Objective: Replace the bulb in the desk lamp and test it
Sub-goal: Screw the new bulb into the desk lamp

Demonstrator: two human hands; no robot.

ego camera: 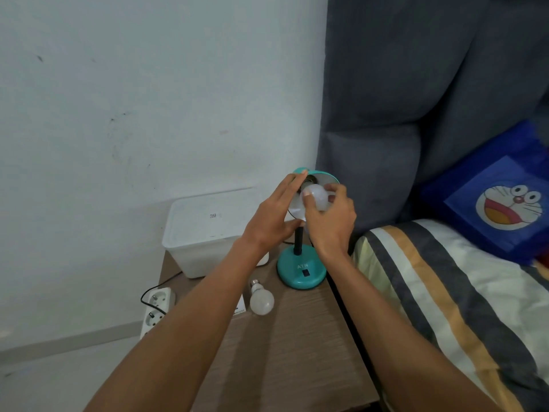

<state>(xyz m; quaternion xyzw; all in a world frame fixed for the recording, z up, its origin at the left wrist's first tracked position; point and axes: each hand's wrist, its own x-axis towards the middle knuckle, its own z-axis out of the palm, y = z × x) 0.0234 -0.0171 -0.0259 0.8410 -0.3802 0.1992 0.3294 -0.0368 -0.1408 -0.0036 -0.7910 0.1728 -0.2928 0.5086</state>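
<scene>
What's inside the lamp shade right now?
A white bulb, gripped by the right hand, sits at the socket inside the lamp shade. The left hand steadies the rim. The bulb's threaded base is hidden.

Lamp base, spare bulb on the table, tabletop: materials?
Lamp base: looks like teal painted metal or plastic, smooth with a soft sheen; can't tell which. Spare bulb: frosted white globe, likely plastic, silvery metal screw cap. Tabletop: brown wood-grain surface, matte, probably laminate.
</scene>
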